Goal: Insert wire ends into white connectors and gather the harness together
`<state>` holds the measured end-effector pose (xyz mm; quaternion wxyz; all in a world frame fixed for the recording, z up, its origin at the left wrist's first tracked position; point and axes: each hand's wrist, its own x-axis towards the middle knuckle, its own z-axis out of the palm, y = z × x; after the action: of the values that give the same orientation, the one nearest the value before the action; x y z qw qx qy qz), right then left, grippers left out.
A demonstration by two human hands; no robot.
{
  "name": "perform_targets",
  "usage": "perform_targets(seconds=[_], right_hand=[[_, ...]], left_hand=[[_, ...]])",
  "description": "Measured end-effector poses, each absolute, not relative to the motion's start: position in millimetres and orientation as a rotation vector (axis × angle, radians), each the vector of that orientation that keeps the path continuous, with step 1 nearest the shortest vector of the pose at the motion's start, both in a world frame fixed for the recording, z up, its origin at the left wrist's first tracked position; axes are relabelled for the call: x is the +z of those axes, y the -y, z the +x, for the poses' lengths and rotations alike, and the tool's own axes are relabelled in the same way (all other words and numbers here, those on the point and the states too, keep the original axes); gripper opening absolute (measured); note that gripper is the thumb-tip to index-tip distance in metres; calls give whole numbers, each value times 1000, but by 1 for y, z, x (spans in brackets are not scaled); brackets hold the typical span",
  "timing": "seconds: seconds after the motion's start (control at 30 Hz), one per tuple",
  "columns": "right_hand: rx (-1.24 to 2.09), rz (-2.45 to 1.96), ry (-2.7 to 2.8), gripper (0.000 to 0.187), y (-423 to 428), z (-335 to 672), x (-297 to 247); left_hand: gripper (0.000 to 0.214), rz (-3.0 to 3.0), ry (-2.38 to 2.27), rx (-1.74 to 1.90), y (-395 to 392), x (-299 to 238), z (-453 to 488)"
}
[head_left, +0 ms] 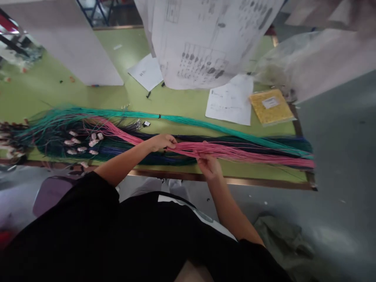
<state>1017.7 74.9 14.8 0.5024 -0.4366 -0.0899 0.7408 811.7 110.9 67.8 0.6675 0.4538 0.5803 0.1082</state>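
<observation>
A long bundle of pink wires (246, 154) runs across the bench, spread loosely between my hands. My left hand (162, 142) is closed round the bundle near its middle. Just right of it, my right hand (209, 165) pinches pink wires at the near side of the bundle. Behind the pink wires lies a bundle of green wires (190, 120) with a dark tie round it. Dark blue and black wires (114, 150) lie beneath and beside the pink ones. White connectors (82, 149) sit on wire ends at the left.
Printed sheets (202, 47) hang over the back of the green bench (176, 100), and a loose paper (230, 100) lies below. A bag of small yellow parts (272, 106) rests at the right. A purple stool (53, 194) stands at the front left.
</observation>
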Motion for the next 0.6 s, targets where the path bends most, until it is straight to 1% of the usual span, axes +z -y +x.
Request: perform_targets(seconds=[0.17, 0.33, 0.37, 0.4, 0.43, 0.47, 0.5, 0.57, 0.6], right_hand=[[1920, -1107, 265, 36, -79, 1018, 11], [1960, -1047, 331, 45, -76, 1016, 10], [1963, -1075, 346, 43, -75, 1017, 11], [1972, -1128, 377, 37, -73, 1019, 13], [1994, -1207, 448, 27, -70, 1023, 16], [2033, -1314, 579, 15, -67, 1026, 20], [2076, -1434, 774, 11, -64, 1030, 26], [2060, -1628, 1302, 28, -60, 1032, 42], [1948, -1654, 1569, 32, -60, 1029, 49]], left_hand=[[3, 847, -1333, 313, -113, 70, 810], [7, 772, -1306, 353, -117, 66, 807], [7, 760, -1295, 356, -118, 65, 807], [8, 749, -1282, 360, -118, 65, 806], [8, 740, -1267, 367, -118, 65, 806], [8, 732, -1255, 375, -117, 65, 806], [9, 728, -1243, 381, -117, 65, 805], [11, 733, -1227, 370, -117, 66, 804], [12, 743, -1215, 356, -117, 67, 804]])
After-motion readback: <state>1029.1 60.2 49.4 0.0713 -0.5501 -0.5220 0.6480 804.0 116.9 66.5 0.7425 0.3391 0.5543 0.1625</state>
